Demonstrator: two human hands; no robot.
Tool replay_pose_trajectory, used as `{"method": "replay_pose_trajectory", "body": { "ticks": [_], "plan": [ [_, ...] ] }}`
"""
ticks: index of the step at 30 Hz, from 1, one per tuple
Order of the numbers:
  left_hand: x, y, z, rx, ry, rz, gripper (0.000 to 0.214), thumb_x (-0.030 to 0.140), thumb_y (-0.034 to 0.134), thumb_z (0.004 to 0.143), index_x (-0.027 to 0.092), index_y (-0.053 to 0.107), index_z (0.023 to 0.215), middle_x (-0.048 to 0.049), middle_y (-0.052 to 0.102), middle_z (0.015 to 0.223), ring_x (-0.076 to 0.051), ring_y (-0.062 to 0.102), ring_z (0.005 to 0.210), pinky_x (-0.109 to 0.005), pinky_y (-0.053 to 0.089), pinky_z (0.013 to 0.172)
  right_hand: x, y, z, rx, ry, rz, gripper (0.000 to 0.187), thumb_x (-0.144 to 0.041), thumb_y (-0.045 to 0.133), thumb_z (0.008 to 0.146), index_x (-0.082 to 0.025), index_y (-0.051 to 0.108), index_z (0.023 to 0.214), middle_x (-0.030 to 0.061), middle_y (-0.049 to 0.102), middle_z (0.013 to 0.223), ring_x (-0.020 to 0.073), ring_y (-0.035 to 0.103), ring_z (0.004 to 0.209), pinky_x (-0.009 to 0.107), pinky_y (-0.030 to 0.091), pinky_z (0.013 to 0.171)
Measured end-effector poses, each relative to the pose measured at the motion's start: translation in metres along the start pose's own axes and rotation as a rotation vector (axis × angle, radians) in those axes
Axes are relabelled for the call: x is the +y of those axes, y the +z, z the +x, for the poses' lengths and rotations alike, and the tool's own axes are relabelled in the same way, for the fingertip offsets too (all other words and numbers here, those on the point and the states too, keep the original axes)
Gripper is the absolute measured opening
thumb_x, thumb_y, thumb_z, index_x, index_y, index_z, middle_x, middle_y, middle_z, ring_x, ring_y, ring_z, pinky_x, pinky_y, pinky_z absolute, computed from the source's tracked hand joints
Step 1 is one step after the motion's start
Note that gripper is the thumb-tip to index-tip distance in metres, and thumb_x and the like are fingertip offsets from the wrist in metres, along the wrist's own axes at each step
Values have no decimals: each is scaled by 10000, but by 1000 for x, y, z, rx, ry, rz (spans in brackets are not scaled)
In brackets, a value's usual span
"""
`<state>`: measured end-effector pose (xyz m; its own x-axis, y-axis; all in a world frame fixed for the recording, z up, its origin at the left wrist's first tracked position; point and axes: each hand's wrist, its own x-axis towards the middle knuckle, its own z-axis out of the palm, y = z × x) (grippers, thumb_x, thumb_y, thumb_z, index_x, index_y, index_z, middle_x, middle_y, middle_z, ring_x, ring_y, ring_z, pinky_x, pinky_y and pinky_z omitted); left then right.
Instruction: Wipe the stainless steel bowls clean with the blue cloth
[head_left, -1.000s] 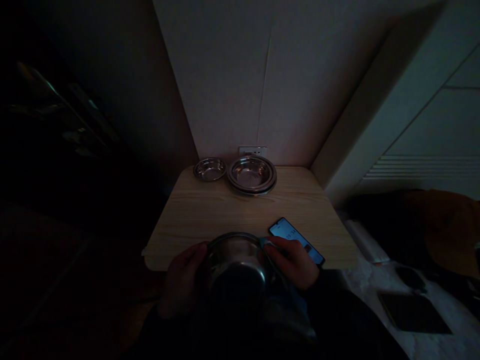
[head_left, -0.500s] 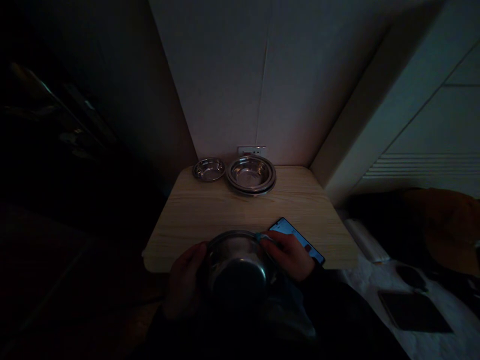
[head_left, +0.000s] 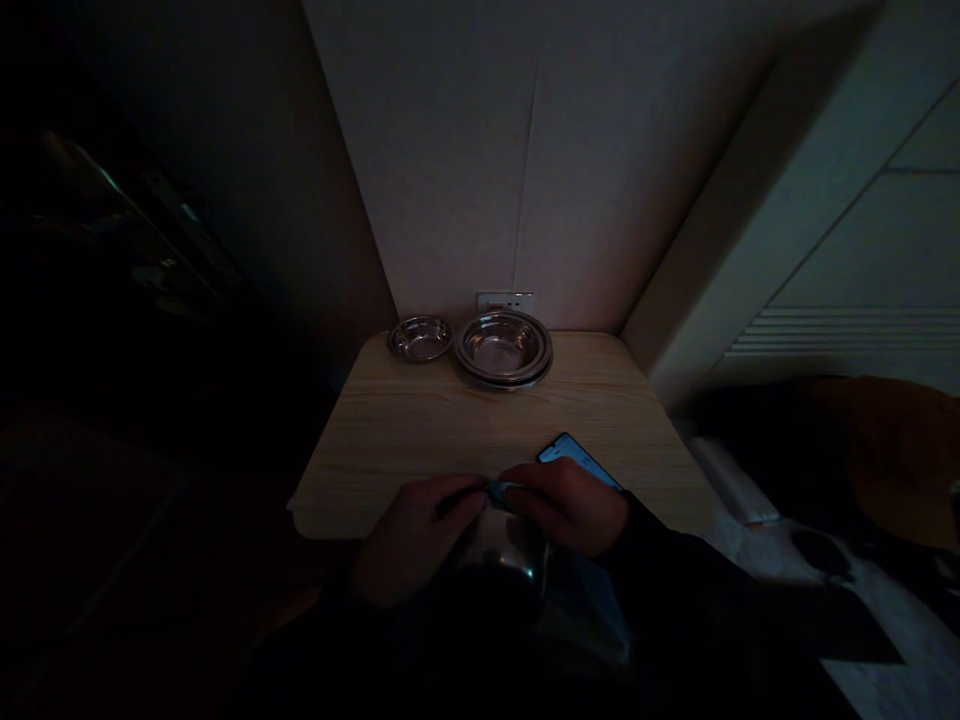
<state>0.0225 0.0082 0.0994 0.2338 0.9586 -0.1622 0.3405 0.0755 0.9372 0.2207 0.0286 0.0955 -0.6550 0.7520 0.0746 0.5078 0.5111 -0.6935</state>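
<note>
Steel bowl (head_left: 501,545) at 6 o'clock off the surface (head_left: 450,420) edge, gripped left to right: left hand (head_left: 409,535) fingers curled over rim, right hand (head_left: 571,505) pinching blue cloth (head_left: 501,490). Likely light, rigid, slippery; best held by rim. Phone (head_left: 577,455) toward 4 o'clock.

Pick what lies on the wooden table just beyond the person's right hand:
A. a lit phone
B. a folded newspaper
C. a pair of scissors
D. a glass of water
A: a phone with a glowing screen lies flat on the table, just past the right hand.
</note>
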Motion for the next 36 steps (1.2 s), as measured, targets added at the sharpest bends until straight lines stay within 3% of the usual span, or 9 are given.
{"method": "replay_pose_trajectory", "body": {
  "ticks": [5,11,16,22,25,30,33,36],
  "plan": [
    [0,-2,0,19,-33,7,233,369,574,758,238,747,843,-8,738,815,-213,646,795,-280,462,748,0,3,2,30,4,56,248,-285,427,918,-195,649,982,33,697,841,140,635,736,228,443,656],
    [-16,-17,-7,263,-178,-143,276,442,660,668,189,735,747,-26,726,737,-204,631,731,-262,463,660,17,11,-18,102,106,196,286,-314,423,918,-169,646,1022,32,694,822,142,625,707,234,449,617],
    [-27,-13,-8,213,-269,-295,341,475,666,647,161,722,769,-33,715,733,-191,622,705,-253,457,626,15,9,-17,84,95,123,275,-306,415,923,-174,652,971,36,694,821,142,623,698,232,435,610],
    [-18,-3,-8,111,-172,-206,264,427,631,708,185,729,745,-11,711,709,-174,616,707,-243,451,657,-14,0,14,-18,-70,-16,250,-241,415,918,-185,638,1016,42,697,866,142,635,773,216,433,666],
    [-17,-7,-11,167,-168,-208,264,432,650,691,183,727,734,-17,714,718,-178,618,716,-249,455,667,-12,3,13,35,-52,4,255,-256,408,925,-195,643,1007,39,698,888,145,638,794,219,438,685],
    [-27,-15,-16,351,-311,-426,339,467,731,577,175,714,747,-12,698,667,-167,604,642,-244,457,585,15,16,-17,154,68,43,274,-292,406,926,-188,635,1032,37,698,843,155,642,739,235,446,637],
    [-31,-12,-15,327,-345,-497,342,460,746,556,160,706,715,-14,682,637,-156,594,606,-237,453,558,21,16,-22,159,70,-12,288,-277,387,929,-162,630,1034,66,696,874,171,645,782,249,458,667],
    [-29,-9,-12,247,-315,-466,334,457,719,606,158,712,753,-16,686,652,-155,600,626,-233,454,574,12,8,-9,103,-16,-149,282,-242,385,925,-149,634,1018,91,693,889,189,644,812,271,463,708]
  ]
}}
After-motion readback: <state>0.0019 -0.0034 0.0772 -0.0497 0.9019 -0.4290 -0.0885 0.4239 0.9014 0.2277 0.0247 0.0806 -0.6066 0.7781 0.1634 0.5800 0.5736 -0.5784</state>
